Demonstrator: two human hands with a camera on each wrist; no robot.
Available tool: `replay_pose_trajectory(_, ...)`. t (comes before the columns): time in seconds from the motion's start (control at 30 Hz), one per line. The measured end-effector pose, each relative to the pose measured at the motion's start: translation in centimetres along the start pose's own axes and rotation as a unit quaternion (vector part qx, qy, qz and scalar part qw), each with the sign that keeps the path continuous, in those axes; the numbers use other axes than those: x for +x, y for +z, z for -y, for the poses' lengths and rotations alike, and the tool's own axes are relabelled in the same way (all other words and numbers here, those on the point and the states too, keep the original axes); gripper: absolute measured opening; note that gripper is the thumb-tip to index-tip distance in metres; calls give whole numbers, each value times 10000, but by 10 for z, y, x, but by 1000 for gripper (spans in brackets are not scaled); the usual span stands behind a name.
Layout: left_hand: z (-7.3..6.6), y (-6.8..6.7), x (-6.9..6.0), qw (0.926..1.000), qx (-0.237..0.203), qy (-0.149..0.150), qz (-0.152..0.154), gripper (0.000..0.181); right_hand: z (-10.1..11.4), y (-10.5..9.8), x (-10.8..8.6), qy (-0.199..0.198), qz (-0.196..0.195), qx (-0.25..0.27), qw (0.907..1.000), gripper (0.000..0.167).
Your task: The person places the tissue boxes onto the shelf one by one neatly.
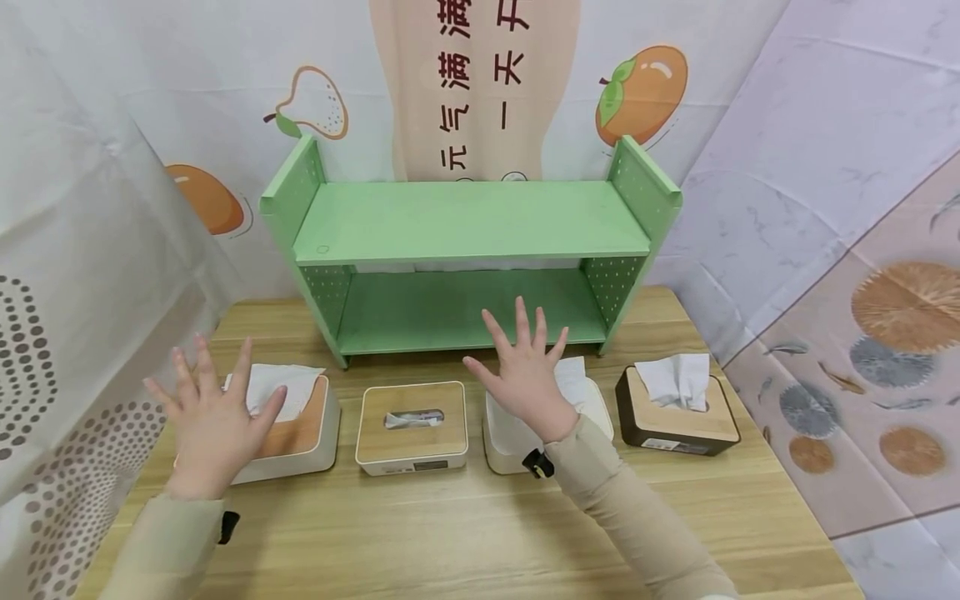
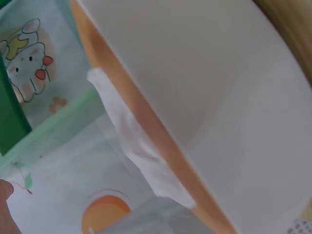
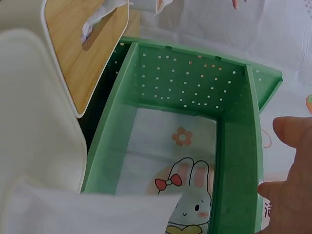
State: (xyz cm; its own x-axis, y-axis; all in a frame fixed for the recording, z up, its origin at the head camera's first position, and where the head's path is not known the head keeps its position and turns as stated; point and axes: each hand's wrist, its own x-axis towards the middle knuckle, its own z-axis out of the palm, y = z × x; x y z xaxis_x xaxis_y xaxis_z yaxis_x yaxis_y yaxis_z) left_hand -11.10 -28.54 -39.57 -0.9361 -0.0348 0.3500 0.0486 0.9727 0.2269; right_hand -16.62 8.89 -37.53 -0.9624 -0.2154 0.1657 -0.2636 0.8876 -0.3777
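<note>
Fingers spread wide, my left hand is held over the left tissue box, which has an orange-brown top and a white tissue. My right hand, also spread and holding nothing, hovers over a white tissue box with a tissue sticking up. Between the hands lies a box with a light wooden top, its tissue down in the slot. In the left wrist view, the left box's white side fills much of the picture. The right wrist view shows part of my right hand at the right edge.
A green two-tier shelf stands at the back of the wooden table. A dark-sided tissue box with a wooden top sits at the far right. Printed cloth hangs behind and beside the table.
</note>
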Motion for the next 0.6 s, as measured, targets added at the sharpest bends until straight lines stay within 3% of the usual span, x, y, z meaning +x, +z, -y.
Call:
replay_pose_trajectory(0.17,18,-1,-8,10000,74,-38,16,79,16,6,2,-184,-30,-141,9997,73)
replay_pose_trajectory(0.37,39,0,-21,10000,9,-85,50,77,40,22,1,-685,90,-24,9976,71)
replay_pose_trajectory(0.6,60,16,-36,9996,-148,-117,186,76,64,54,2,-978,547,-96,9937,67)
